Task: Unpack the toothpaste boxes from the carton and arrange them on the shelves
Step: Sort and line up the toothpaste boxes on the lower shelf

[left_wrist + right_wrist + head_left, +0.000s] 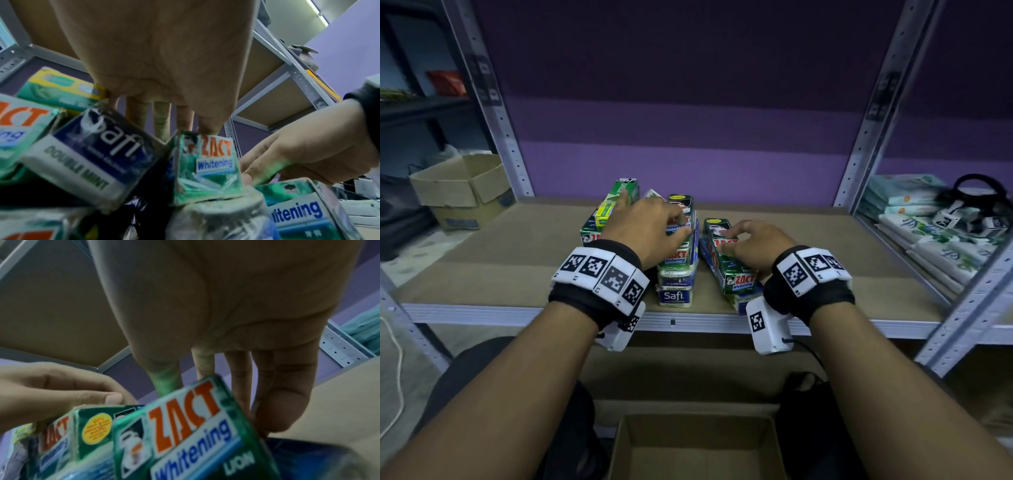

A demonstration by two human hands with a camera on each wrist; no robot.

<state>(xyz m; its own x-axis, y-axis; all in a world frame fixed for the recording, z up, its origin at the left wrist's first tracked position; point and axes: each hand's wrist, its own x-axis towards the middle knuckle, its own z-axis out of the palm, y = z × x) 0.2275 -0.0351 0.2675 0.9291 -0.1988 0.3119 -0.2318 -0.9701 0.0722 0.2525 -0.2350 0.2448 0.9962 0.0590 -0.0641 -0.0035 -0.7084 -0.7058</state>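
The left hand (650, 229) grips the top green ZACT cardboard toothpaste box (678, 236) of a stack; just right of that grip, the right hand (753, 245) clasps another green ZACT box (729, 270).

Dim, bluish light throughout; both wrist views are soft and motion-blurred up close, with wide-angle bending at edges.

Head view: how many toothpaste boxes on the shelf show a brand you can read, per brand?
ZACT boxes: 4
Safi box: 1
Darlie box: 1
Total: 6
More blue-and-white boxes lower in the stacks show no readable name, so they are not counted.
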